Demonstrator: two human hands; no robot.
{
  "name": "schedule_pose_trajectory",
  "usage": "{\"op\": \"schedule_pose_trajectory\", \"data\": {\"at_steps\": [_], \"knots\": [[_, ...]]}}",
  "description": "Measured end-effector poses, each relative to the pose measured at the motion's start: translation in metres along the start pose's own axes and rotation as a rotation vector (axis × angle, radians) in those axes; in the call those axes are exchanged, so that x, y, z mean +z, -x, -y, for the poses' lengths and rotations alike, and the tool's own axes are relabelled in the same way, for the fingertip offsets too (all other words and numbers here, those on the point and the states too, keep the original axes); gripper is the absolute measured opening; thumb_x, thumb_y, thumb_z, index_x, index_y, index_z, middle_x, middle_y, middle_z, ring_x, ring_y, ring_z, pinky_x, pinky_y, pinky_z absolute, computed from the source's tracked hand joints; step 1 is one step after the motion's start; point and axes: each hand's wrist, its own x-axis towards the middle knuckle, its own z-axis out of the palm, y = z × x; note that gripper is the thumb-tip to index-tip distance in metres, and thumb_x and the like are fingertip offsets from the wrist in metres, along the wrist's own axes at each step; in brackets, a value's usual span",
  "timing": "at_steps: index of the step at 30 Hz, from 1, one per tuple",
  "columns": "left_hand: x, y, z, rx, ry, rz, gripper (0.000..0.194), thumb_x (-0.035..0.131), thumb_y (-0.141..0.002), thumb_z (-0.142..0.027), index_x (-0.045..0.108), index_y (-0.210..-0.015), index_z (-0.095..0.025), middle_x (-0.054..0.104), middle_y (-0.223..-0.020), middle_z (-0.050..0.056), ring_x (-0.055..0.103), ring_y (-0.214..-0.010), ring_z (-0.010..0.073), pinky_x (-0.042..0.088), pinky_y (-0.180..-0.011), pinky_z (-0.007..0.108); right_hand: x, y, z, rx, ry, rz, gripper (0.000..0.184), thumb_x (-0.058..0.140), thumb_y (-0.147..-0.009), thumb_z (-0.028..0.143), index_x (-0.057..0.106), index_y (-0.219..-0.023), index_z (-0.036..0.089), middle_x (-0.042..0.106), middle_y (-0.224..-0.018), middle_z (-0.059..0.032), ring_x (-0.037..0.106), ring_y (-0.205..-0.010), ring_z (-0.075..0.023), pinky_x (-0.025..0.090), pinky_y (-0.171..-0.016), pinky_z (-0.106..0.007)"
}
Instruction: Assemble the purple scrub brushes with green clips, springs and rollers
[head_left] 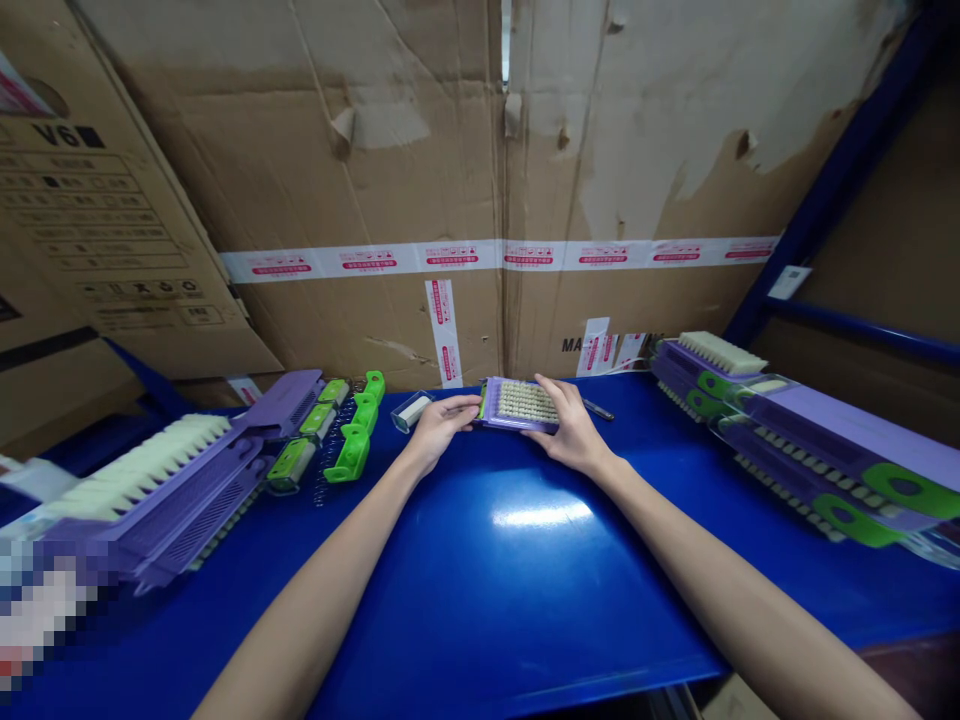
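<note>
A purple plastic brush head [527, 402] with rows of cream tufts lies bristles up near the back of the blue table. My left hand [444, 425] pinches its green left end between thumb and fingers. Around the right end, my right hand [568, 425] is closed, thumb at the near edge and fingers over the far side. A small clear box with a white piece in it [412, 411] sits just left of my left hand. Beyond my right hand lies a slim dark tool [599, 410], partly hidden.
Bright green curved parts [360, 430], thin springs [321, 470] and green-topped clear boxes [292, 462] stand at left. Purple bristled pieces [172, 475] are stacked beyond them, with another stack [817, 440] at right. Cardboard [360, 180] walls the back; a blue post [832, 170] rises at right.
</note>
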Motion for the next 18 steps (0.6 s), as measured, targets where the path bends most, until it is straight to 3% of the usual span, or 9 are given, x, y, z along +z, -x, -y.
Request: {"op": "schedule_pose_trajectory", "data": {"at_steps": [3,9,13,18], "knots": [[0.000,0.002,-0.006,0.013,-0.060,0.006,0.040,0.080,-0.057,-0.041,0.073,-0.090,-0.019,0.072,-0.086,0.006,0.061,-0.072,0.0165,0.047,-0.064,0.028,0.000,0.001,0.000,-0.006,-0.012,-0.005,0.084,0.070,-0.074,0.030,0.024,-0.144,0.024,0.047,-0.127,-0.0142,0.045,-0.115,-0.0306,0.042,-0.098,-0.053],[0.005,0.005,-0.009,0.010,-0.096,0.126,0.037,0.073,-0.065,-0.044,0.073,-0.090,-0.016,0.070,-0.093,0.008,0.060,-0.081,0.0192,0.045,-0.066,0.028,0.002,0.000,0.002,-0.013,-0.030,-0.017,0.083,0.070,-0.075,0.030,0.024,-0.144,0.024,0.047,-0.127,-0.0142,0.045,-0.115,-0.0302,0.041,-0.098,-0.053],[0.010,0.006,-0.006,-0.006,0.053,0.058,0.044,0.071,-0.067,-0.045,0.063,-0.100,-0.017,0.067,-0.090,0.005,0.061,-0.082,0.0173,0.047,-0.068,0.028,0.003,-0.001,0.000,-0.008,-0.036,-0.033,0.083,0.070,-0.074,0.031,0.024,-0.144,0.023,0.046,-0.128,-0.0144,0.045,-0.116,-0.0296,0.041,-0.099,-0.051],[0.017,0.010,-0.010,0.032,0.020,-0.020,0.060,0.079,-0.057,-0.037,0.048,-0.105,-0.018,0.064,-0.084,0.001,0.063,-0.075,0.0140,0.049,-0.070,0.028,0.001,-0.001,-0.003,0.027,0.019,0.008,0.085,0.067,-0.076,0.033,0.020,-0.145,0.022,0.046,-0.128,-0.0151,0.045,-0.117,-0.0308,0.039,-0.100,-0.053]]}}
